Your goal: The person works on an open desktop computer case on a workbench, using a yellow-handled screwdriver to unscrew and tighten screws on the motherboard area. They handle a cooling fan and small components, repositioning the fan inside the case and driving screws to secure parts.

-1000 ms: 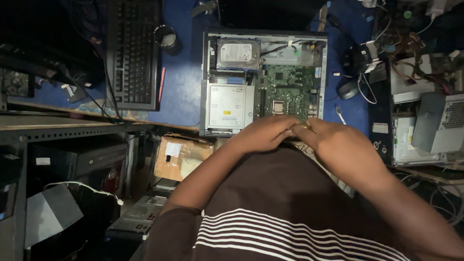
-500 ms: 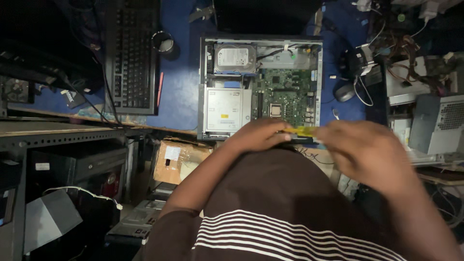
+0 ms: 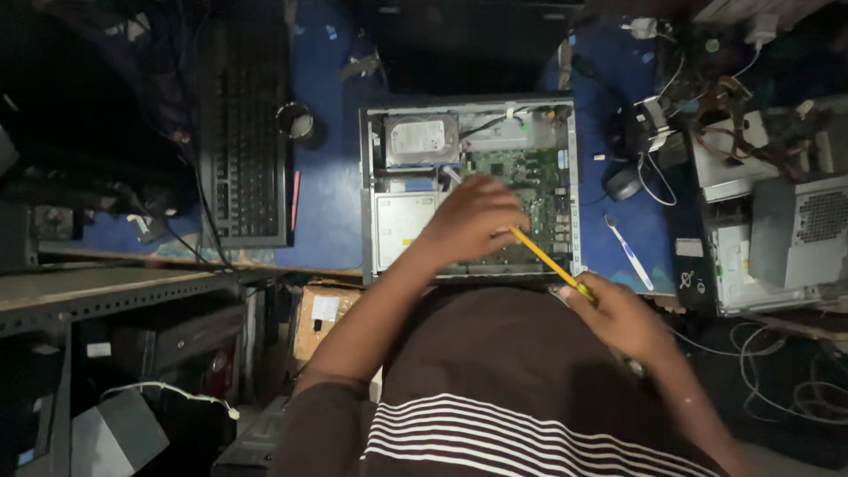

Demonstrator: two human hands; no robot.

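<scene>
An open desktop computer case (image 3: 365,190) lies flat on the blue table, showing a silver hard drive (image 3: 418,139), a drive bay and a green motherboard (image 3: 530,177). My left hand (image 3: 473,216) rests over the motherboard, fingers curled, touching the tip end of a thin yellow tool (image 3: 543,259). My right hand (image 3: 618,314) grips the tool's other end at the case's near right corner. The tool slants from the board down to the right.
A black keyboard (image 3: 243,150) lies left of the case with a round tape roll (image 3: 300,124) beside it. A toothbrush (image 3: 629,253), a mouse (image 3: 624,183) and tangled cables sit to the right, by another open case (image 3: 777,238). A cardboard box (image 3: 322,318) stands under the table.
My left hand has moved up from the case's near edge onto the motherboard. My right hand drew back to the right, and the yellow tool now shows between the hands.
</scene>
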